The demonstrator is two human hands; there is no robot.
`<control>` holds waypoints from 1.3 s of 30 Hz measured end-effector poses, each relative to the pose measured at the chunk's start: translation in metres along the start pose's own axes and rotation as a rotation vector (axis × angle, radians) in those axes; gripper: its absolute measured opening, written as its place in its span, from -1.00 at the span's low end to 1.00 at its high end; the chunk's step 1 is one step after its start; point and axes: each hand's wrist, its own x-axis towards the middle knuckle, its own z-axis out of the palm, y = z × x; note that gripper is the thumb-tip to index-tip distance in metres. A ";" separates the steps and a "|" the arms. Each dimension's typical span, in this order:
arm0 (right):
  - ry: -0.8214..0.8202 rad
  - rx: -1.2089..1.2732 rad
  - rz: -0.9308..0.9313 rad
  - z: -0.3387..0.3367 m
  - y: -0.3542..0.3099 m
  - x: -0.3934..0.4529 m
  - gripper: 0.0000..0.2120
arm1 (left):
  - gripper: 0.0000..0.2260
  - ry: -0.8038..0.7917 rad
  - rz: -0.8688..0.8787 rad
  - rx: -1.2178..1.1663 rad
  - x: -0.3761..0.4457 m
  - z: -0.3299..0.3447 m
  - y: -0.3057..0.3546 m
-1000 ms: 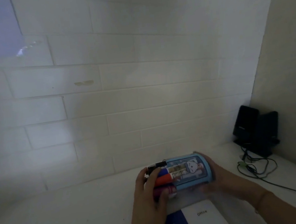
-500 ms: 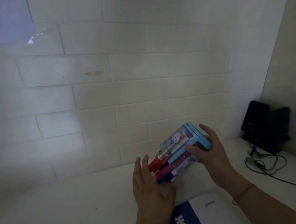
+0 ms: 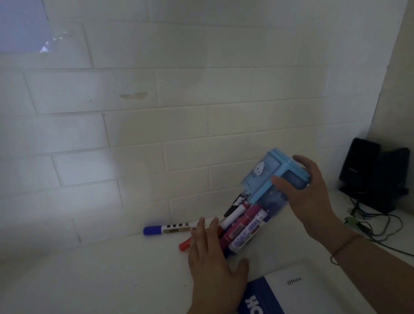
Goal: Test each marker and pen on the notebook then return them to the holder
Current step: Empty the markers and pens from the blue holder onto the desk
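The right hand (image 3: 308, 193) grips a blue holder (image 3: 269, 175) by its base, thumb curled over one side and fingers round the other, tilting it so the open mouth points toward seven o'clock, down at the white desk (image 3: 88, 304). A bunch of markers (image 3: 241, 227) spills from the mouth onto the desk. The left hand (image 3: 212, 264) lies flat and open at the markers' lower ends, fingers straight, holding nothing. A blue-capped marker (image 3: 168, 228) lies by itself at ten o'clock from that hand, along the wall. The notebook (image 3: 280, 302) sits at five o'clock from the left hand, closed. Black speakers (image 3: 371, 174) stand at three o'clock.
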 end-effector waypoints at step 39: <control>0.136 0.624 0.810 -0.097 0.011 -0.017 -0.48 | -0.50 -0.080 0.080 0.355 -0.006 -0.010 0.017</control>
